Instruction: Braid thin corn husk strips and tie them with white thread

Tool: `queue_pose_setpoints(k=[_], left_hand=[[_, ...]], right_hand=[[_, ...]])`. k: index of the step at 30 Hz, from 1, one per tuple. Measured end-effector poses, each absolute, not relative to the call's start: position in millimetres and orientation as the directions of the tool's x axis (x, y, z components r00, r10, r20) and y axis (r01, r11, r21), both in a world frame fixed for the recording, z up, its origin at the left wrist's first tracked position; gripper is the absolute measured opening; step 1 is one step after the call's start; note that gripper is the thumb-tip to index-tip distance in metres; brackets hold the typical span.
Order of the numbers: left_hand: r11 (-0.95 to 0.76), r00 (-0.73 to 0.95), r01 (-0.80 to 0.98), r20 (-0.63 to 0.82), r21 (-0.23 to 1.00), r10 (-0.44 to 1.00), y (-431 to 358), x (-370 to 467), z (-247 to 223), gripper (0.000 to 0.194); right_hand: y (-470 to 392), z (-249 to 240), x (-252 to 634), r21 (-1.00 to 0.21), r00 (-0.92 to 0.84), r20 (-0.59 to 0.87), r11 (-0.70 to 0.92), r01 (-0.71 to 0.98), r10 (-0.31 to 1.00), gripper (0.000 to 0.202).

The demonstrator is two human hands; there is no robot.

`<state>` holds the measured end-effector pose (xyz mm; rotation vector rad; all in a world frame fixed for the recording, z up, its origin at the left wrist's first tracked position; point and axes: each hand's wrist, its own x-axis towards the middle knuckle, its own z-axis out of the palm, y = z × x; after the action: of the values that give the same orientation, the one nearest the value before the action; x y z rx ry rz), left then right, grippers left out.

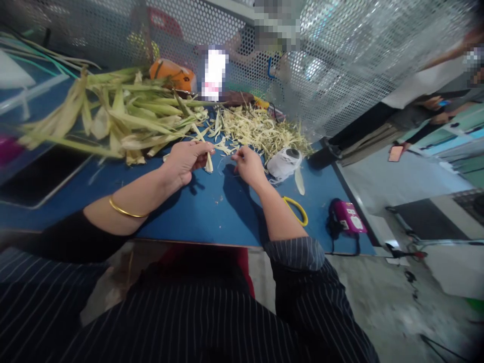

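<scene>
My left hand (180,160) pinches a pale strip of corn husk (209,163) between thumb and fingers, just above the blue table. To its right, my right hand (250,167) is closed, thumb against fingers, on a fine thread (221,162) that shows faintly between the two hands. A white spool of thread (282,165) lies beside my right wrist. Beyond my hands spreads a heap of shredded husk pieces (260,130). Longer green-yellow corn husks (128,113) are piled behind my left hand.
Yellow scissor-like handles (297,212) lie right of my right forearm, and a magenta device with a black strap (351,218) near the table's right edge. A dark tablet-like panel (41,174) lies at left. Behind rises perforated metal mesh (333,65). People stand at the right.
</scene>
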<state>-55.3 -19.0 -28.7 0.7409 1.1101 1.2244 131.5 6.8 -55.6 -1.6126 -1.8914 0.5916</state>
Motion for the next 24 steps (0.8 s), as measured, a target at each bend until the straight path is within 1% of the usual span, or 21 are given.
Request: queue_pose_setpoints(k=[1,2,3,4,9,13,16,18,19,21,23,24], left_hand=[[0.226,-0.034,-0.345,-0.253,0.911,0.967,-19,-56,-29,0.014],[0.225,-0.031,-0.344,-0.250,0.912,0.968,-18,-56,-30,0.014],[0.222,-0.023,-0.346,-0.245,0.912,0.969,-18,-56,-30,0.014],[0.223,-0.010,-0.348,-0.241,0.911,0.970,-18,-56,-30,0.014],[0.291,0.094,-0.385,-0.276,0.876,0.957,-20,-51,-30,0.014],[0.356,0.250,-0.382,-0.275,0.853,0.928,-25,-46,-33,0.016],[0.398,0.360,-0.317,-0.279,0.861,0.890,-29,-45,-34,0.015],[0.415,0.401,-0.249,-0.297,0.875,0.867,-31,-45,-32,0.015],[0.417,0.409,-0.223,-0.304,0.881,0.861,-31,-45,-31,0.014],[0.412,0.399,-0.202,-0.309,0.889,0.863,-32,-45,-29,0.013],[0.393,0.370,-0.203,-0.301,0.897,0.879,-31,-45,-28,0.011],[0.385,0.355,-0.204,-0.298,0.900,0.886,-30,-46,-28,0.011]], right_hand=[[5,-52,133,-0.778,-0.105,0.094,0.139,0.612,0.990,0.007],[3,-48,134,-0.863,-0.119,0.042,0.096,0.495,0.992,0.008],[1,-44,136,-0.915,-0.139,0.005,0.061,0.398,0.990,0.009],[-2,-39,138,-0.942,-0.159,-0.011,0.043,0.333,0.987,0.010],[-13,-25,148,-0.966,-0.243,0.048,0.107,0.236,0.969,0.017],[-19,-24,146,-0.978,-0.325,0.054,0.115,0.174,0.944,0.021],[-19,-26,141,-0.977,-0.346,0.041,0.110,0.184,0.937,0.022],[-18,-26,140,-0.967,-0.327,0.063,0.139,0.215,0.943,0.017],[-18,-25,142,-0.953,-0.320,0.080,0.167,0.254,0.944,0.012],[-16,-23,148,-0.889,-0.315,0.121,0.244,0.389,0.942,0.008],[-14,-21,156,-0.781,-0.323,0.138,0.303,0.545,0.936,0.013],[-12,-20,160,-0.740,-0.321,0.142,0.316,0.594,0.936,0.017]])
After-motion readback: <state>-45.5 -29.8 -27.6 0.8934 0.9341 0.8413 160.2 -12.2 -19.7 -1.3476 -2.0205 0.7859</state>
